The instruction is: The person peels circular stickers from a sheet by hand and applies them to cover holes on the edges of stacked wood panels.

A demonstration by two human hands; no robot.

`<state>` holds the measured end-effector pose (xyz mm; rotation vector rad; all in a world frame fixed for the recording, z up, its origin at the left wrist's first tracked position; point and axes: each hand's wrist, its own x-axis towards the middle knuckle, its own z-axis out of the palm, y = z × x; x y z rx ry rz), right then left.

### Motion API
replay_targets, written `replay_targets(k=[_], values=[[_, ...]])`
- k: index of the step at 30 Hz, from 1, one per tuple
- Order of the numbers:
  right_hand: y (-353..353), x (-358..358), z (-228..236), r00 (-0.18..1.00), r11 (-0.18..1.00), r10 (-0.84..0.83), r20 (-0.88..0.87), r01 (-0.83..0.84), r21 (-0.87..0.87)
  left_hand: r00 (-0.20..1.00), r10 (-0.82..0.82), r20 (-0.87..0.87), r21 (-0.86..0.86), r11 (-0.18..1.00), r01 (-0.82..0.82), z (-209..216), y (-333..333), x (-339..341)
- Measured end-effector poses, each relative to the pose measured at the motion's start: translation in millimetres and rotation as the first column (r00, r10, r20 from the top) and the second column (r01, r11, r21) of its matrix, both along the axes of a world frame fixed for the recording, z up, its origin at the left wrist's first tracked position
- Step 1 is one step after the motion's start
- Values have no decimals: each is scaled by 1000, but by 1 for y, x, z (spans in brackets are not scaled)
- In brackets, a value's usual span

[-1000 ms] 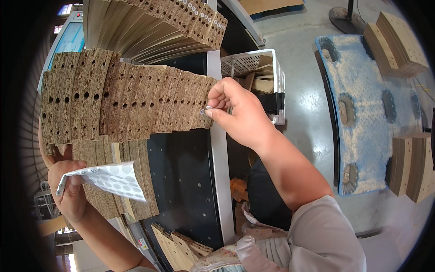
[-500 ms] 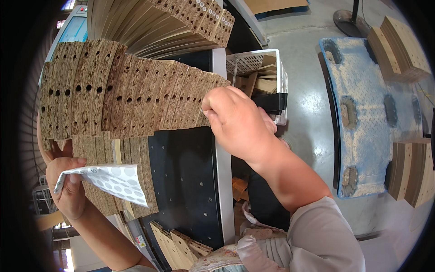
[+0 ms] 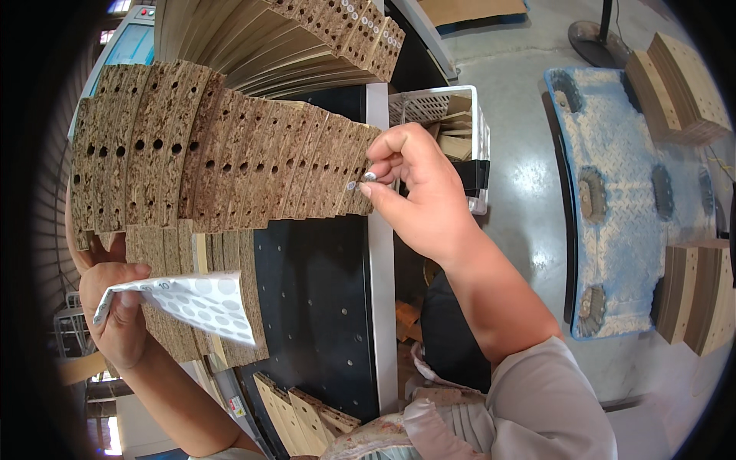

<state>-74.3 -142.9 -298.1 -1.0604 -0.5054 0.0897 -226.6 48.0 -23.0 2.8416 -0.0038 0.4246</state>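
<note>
A row of particleboard panels [image 3: 253, 157] stands on edge, packed together, with drilled holes along the upward edges. At the right end of the row, my right hand [image 3: 425, 203] pinches a small round sticker [image 3: 370, 176] between thumb and fingertips. Just left of the thumb, another round sticker [image 3: 352, 185] lies on a panel's edge. My left hand [image 3: 115, 310] grips a white sheet of round stickers [image 3: 203, 299], which hangs over the lower panels [image 3: 249, 307] at the left. Part of that hand is hidden behind the sheet.
Behind the row, a fanned stack of panels [image 3: 253, 46] bears round stickers at its right end. A black worktop [image 3: 314, 299] with a white edge lies below. Right of it stand a white crate [image 3: 481, 146] of wood offcuts and a blue pallet [image 3: 621, 199] with stacked boards [image 3: 682, 88].
My right hand has turned and drawn slightly right and down, so its pinching fingertips and sticker now show. A sticker on the panel edge has come into view. My left hand stays nearly still.
</note>
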Motion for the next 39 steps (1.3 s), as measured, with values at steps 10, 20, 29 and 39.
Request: replay_targets(k=[10, 20, 29, 39], values=[[6, -3, 14, 979, 998, -27, 202, 39, -53, 999, -27, 40, 9, 1000, 27, -4, -4, 4], [6, -8, 24, 836, 923, -150, 528, 311, -229, 999, 32, -18, -51, 998, -33, 0, -1, -2], [3, -3, 28, 927, 907, -89, 363, 226, -356, 1000, 4, 15, -7, 1000, -4, -3, -5, 2], [4, 26, 10, 996, 942, 59, -65, -77, -326, 1000, 7, 18, 54, 999, -8, -4, -14, 8]])
